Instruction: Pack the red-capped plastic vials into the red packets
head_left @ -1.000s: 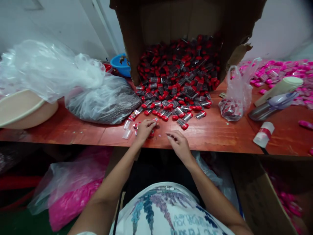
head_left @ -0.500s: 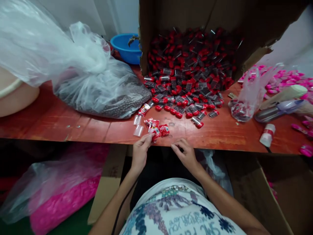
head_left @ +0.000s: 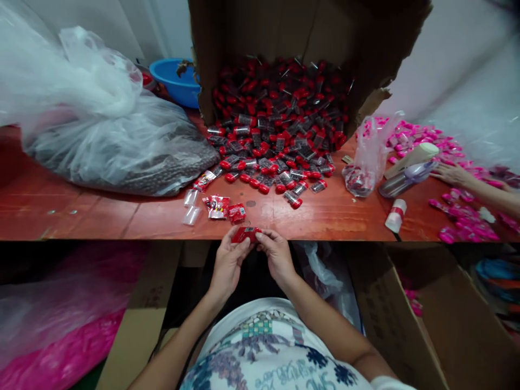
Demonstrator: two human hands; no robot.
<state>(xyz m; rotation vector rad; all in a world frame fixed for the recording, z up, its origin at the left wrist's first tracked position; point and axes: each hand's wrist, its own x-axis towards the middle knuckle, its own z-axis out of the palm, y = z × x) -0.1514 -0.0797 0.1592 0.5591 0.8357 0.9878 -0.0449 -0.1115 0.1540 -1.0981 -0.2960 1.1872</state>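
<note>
A small red printed packet (head_left: 246, 234) is held between my two hands at the table's front edge. My left hand (head_left: 228, 261) pinches its left end, and my right hand (head_left: 277, 254) grips the right end with thumb and fingers. Just beyond lie two more red packets, one with cartoon print (head_left: 216, 207) and a smaller one (head_left: 236, 213). Left of these are two small clear plastic pieces (head_left: 191, 215). Behind them, many clear containers with red caps (head_left: 280, 143) spill out of a cardboard box (head_left: 371, 103) lying on its side.
On the left sits a plastic bag of grey pieces (head_left: 162, 146), with a blue basin (head_left: 176, 81) behind. To the right are a small plastic bag (head_left: 365, 162), bottles (head_left: 406, 179), a white-and-red roll (head_left: 395, 215) and pink pieces (head_left: 467, 222). Another person's hand (head_left: 450, 173) reaches there.
My left hand has lifted a red packet from the pile toward me, and my right hand has come over to grip it too. The view has turned to the right, showing another person's arm.
</note>
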